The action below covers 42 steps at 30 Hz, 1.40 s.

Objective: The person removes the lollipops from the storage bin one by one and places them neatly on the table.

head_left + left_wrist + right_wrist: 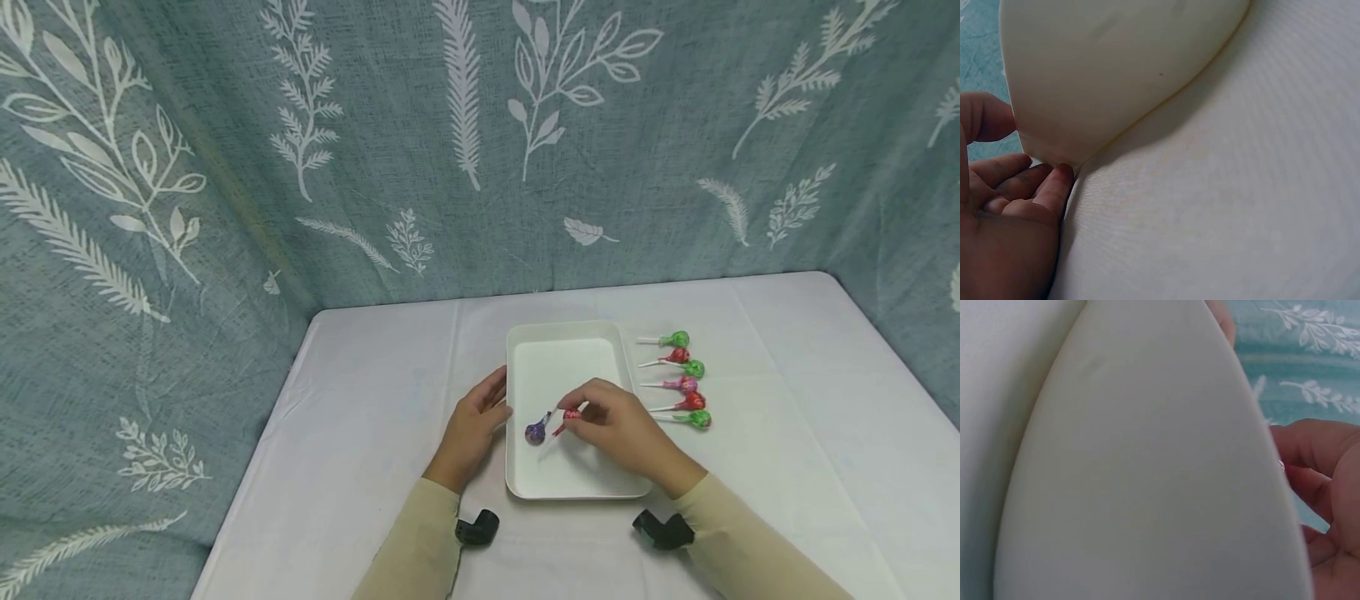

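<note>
My left hand (pixel 472 429) holds the left side of a white tray (pixel 517 479). In the left wrist view its thumb is at the rim and the curled fingers (pixel 1054 190) meet the lower edge of the wall. Over the tray's near half, my right hand (pixel 618 425) pinches a red-wrapped lollipop (pixel 572 414) between thumb and fingers, its white stick slanting down to the left. A purple-wrapped lollipop (pixel 535 433) lies inside the tray, just left of the held one. From the right wrist, the tray wall (pixel 1147 456) hides most of that hold.
Right of the tray, several lollipops lie in a column on the white cloth, among them a green one (pixel 678 339), a pink one (pixel 686 384) and a red one (pixel 693 402). Their sticks point left. A patterned blue-green curtain (pixel 480 233) hangs behind the table (pixel 375 400).
</note>
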Available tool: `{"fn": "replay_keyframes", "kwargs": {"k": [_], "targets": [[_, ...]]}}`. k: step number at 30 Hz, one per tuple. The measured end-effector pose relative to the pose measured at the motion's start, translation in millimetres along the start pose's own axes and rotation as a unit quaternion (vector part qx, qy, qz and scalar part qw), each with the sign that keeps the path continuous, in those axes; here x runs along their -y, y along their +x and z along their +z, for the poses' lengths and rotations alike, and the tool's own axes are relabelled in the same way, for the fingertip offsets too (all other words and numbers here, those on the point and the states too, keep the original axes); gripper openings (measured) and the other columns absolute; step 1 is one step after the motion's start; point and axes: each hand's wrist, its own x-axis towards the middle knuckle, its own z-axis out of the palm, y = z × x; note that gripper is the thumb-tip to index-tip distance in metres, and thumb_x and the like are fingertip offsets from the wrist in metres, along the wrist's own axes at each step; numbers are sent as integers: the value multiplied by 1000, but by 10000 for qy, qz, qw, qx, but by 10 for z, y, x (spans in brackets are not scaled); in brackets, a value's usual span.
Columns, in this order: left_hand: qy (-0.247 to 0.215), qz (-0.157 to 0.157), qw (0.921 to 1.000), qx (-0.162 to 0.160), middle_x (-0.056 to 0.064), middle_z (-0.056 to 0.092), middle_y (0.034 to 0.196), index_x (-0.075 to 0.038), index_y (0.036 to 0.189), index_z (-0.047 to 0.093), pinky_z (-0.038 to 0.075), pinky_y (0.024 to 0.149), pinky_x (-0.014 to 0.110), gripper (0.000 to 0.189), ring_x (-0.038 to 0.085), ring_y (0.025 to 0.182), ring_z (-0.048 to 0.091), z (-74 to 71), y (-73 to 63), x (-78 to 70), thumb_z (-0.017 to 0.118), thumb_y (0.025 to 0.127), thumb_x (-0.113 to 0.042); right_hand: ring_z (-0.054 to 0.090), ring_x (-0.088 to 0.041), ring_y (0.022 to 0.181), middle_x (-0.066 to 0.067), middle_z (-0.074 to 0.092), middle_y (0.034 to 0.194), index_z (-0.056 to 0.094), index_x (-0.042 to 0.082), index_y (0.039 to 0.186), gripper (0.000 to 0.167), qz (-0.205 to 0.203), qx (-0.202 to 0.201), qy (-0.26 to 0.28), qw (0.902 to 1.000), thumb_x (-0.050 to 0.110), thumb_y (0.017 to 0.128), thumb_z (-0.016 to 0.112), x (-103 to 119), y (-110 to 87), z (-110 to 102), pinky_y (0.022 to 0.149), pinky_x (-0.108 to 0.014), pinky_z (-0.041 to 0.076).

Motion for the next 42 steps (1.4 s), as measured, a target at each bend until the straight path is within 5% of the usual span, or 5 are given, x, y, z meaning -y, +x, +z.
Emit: {"fn": "replay_keyframes", "kwargs": {"k": [27,42], "targets": [[-25,-2,10000,-62,13,48,166,-1,164,45,39,123,38,65,30,152,46,3,19,30,58,101,2,67,-23,87,-1,69,104,75,9,108,15,605,-577,171,9964,2,96,82,-62,-183,-337,73,-26,61],[-24,-54,9999,-130,12,49,165,-2,164,47,40,122,36,65,29,151,47,6,33,53,59,100,2,63,-17,81,-2,70,103,76,7,107,17,229,-1157,-96,9930,-2,94,82,-131,-395,-536,69,-20,55]]}}
